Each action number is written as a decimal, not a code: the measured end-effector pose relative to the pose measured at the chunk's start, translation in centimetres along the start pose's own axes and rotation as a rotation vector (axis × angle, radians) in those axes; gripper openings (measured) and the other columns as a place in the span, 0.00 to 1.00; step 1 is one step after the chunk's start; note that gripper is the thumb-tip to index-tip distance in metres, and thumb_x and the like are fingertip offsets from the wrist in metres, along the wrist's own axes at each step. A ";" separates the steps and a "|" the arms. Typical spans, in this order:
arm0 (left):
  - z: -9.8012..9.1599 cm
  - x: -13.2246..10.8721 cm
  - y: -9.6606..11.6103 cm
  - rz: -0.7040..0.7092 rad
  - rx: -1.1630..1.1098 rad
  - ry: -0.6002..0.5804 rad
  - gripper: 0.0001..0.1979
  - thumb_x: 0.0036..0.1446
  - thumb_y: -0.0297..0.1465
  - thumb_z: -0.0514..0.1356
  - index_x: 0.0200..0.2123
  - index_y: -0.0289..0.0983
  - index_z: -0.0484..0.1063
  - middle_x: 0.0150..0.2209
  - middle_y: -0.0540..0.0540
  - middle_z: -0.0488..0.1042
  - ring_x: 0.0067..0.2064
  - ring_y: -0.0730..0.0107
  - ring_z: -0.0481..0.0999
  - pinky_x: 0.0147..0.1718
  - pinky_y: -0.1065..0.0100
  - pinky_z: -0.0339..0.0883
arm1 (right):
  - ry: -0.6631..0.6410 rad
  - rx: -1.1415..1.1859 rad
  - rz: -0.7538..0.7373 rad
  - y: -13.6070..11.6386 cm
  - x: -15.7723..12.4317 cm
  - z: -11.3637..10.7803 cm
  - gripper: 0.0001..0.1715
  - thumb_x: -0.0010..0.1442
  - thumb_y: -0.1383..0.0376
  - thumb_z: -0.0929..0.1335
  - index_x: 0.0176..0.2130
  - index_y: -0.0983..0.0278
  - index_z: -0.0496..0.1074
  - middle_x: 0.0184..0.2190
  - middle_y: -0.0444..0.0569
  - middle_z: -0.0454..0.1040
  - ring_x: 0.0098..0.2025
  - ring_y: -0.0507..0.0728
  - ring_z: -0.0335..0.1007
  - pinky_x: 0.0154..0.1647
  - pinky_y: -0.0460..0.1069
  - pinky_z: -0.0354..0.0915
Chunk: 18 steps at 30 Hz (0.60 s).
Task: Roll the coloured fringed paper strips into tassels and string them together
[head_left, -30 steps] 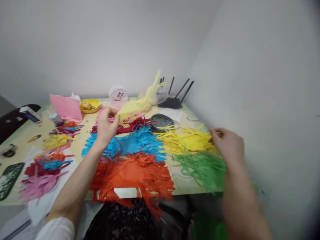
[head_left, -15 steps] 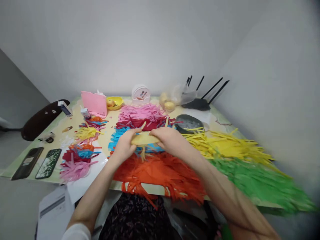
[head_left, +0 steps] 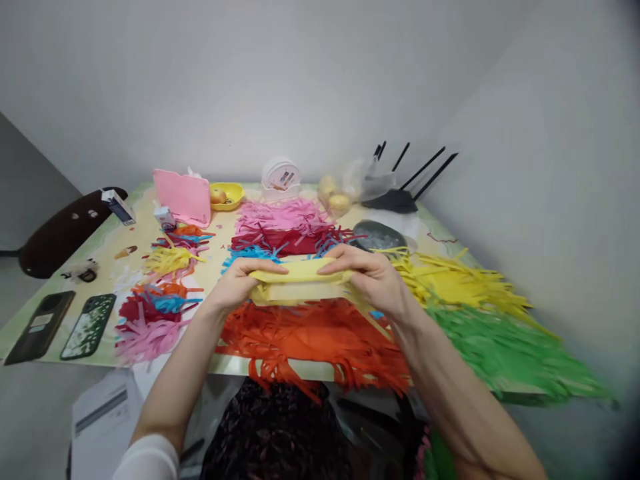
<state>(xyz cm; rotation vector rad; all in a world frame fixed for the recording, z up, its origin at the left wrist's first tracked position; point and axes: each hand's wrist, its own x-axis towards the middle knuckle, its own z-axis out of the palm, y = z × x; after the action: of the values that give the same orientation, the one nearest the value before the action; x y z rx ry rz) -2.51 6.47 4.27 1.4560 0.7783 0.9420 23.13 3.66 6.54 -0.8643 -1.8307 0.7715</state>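
A band of yellow tissue paper (head_left: 295,273) is stretched level between both hands, above the table. My left hand (head_left: 240,279) pinches its left end, with the thumb along the top edge. At the other end, my right hand (head_left: 367,277) grips it between thumb and fingers, and a thin yellow strand hangs below this hand. Orange fringed paper (head_left: 310,340) lies beneath, over the table's front edge. Just behind the hands are blue fringed paper (head_left: 254,253), dark red fringed paper (head_left: 285,241) and pink fringed paper (head_left: 280,217), partly hidden.
Yellow fringe (head_left: 455,283) and green fringe (head_left: 520,350) spread along the right. Multicoloured tassels (head_left: 155,313), a phone (head_left: 90,327) and a pink stand (head_left: 183,197) occupy the left. Behind stand a yellow bowl (head_left: 233,193) and a black router (head_left: 393,200).
My hands have moved apart, and the yellow paper between them has gone from a short folded piece to a wider, flatter band. The view has shifted slightly.
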 end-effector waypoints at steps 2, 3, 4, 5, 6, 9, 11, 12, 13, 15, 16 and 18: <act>-0.1 -0.1 0.0 0.010 -0.024 -0.011 0.07 0.43 0.27 0.60 0.24 0.37 0.80 0.31 0.44 0.78 0.30 0.68 0.75 0.28 0.69 0.66 | -0.022 -0.028 -0.060 -0.3 -0.1 -0.2 0.22 0.53 0.75 0.63 0.34 0.57 0.83 0.36 0.48 0.76 0.38 0.54 0.73 0.39 0.49 0.68; -0.2 -0.1 0.2 0.021 -0.013 -0.033 0.07 0.43 0.27 0.60 0.22 0.37 0.79 0.30 0.44 0.77 0.29 0.69 0.74 0.27 0.69 0.65 | -0.034 -0.052 -0.089 -0.5 -0.1 -0.3 0.24 0.53 0.76 0.63 0.34 0.56 0.83 0.36 0.47 0.75 0.38 0.53 0.73 0.39 0.49 0.68; -0.4 -0.1 0.4 0.037 0.015 -0.065 0.07 0.44 0.26 0.59 0.20 0.37 0.78 0.30 0.44 0.76 0.29 0.69 0.73 0.28 0.69 0.65 | -0.044 -0.080 -0.114 -0.7 -0.1 -0.5 0.24 0.53 0.77 0.62 0.34 0.56 0.83 0.36 0.48 0.75 0.38 0.53 0.73 0.39 0.49 0.68; -0.6 -0.2 0.8 0.055 0.059 -0.107 0.08 0.46 0.26 0.59 0.20 0.36 0.78 0.30 0.44 0.76 0.29 0.69 0.73 0.29 0.68 0.66 | -0.054 -0.107 -0.142 -0.8 -0.1 -0.7 0.25 0.54 0.77 0.62 0.34 0.56 0.83 0.36 0.48 0.74 0.37 0.53 0.72 0.39 0.49 0.69; -0.9 -0.3 1.3 0.071 0.119 -0.165 0.08 0.47 0.26 0.59 0.22 0.36 0.78 0.32 0.44 0.76 0.31 0.68 0.74 0.31 0.68 0.67 | -0.066 -0.138 -0.165 -1.0 -0.2 -0.9 0.25 0.54 0.77 0.62 0.34 0.56 0.83 0.36 0.48 0.74 0.37 0.53 0.72 0.38 0.49 0.69; -1.5 -0.4 2.8 0.104 0.271 -0.365 0.08 0.52 0.30 0.63 0.36 0.38 0.80 0.41 0.42 0.77 0.41 0.62 0.76 0.41 0.66 0.69 | -0.099 -0.240 -0.217 -1.2 -0.3 -1.4 0.25 0.56 0.76 0.61 0.34 0.57 0.83 0.37 0.49 0.73 0.38 0.53 0.72 0.39 0.49 0.69; -1.3 -0.3 3.5 0.094 0.277 -0.417 0.20 0.50 0.35 0.66 0.48 0.39 0.76 0.47 0.41 0.76 0.48 0.57 0.75 0.44 0.65 0.69 | -0.131 -0.311 -0.247 -1.3 -0.4 -1.5 0.25 0.57 0.76 0.61 0.35 0.56 0.83 0.38 0.49 0.73 0.38 0.53 0.72 0.39 0.48 0.69; -1.0 -0.1 3.7 0.073 0.268 -0.400 0.24 0.50 0.37 0.67 0.51 0.39 0.73 0.48 0.41 0.76 0.49 0.56 0.75 0.44 0.65 0.68 | -0.146 -0.346 -0.259 -1.4 -0.4 -1.6 0.25 0.57 0.76 0.61 0.36 0.55 0.83 0.38 0.49 0.73 0.39 0.53 0.72 0.39 0.48 0.69; -0.6 0.0 3.8 0.039 0.265 -0.370 0.25 0.50 0.38 0.67 0.51 0.39 0.73 0.47 0.42 0.76 0.47 0.57 0.75 0.42 0.66 0.68 | -0.163 -0.378 -0.273 -1.5 -0.5 -1.7 0.25 0.58 0.76 0.61 0.36 0.55 0.83 0.39 0.49 0.74 0.39 0.53 0.73 0.38 0.48 0.69; 0.2 0.3 3.6 -0.057 0.307 -0.333 0.17 0.52 0.40 0.65 0.42 0.37 0.75 0.37 0.46 0.76 0.38 0.64 0.74 0.34 0.70 0.66 | -0.207 -0.433 -0.291 -1.7 -0.6 -2.1 0.24 0.60 0.75 0.62 0.37 0.54 0.82 0.39 0.49 0.74 0.40 0.53 0.73 0.39 0.47 0.69; 0.5 0.5 3.5 -0.096 0.354 -0.328 0.14 0.53 0.40 0.63 0.36 0.36 0.75 0.31 0.49 0.73 0.32 0.69 0.72 0.30 0.72 0.63 | -0.237 -0.451 -0.290 -1.9 -0.6 -2.4 0.24 0.60 0.74 0.61 0.38 0.53 0.82 0.41 0.50 0.74 0.42 0.53 0.73 0.41 0.47 0.70; 0.9 0.6 3.3 -0.110 0.485 -0.308 0.13 0.55 0.40 0.61 0.27 0.35 0.71 0.23 0.53 0.67 0.25 0.74 0.64 0.25 0.73 0.56 | -0.331 -0.458 -0.252 -2.3 -0.5 -3.3 0.23 0.62 0.71 0.61 0.46 0.53 0.80 0.48 0.51 0.75 0.49 0.55 0.73 0.47 0.50 0.70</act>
<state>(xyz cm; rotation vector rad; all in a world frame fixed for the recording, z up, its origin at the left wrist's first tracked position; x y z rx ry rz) -1.63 6.26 7.66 1.9004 0.8811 0.4393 25.77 2.44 9.39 -0.7968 -2.4130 0.3495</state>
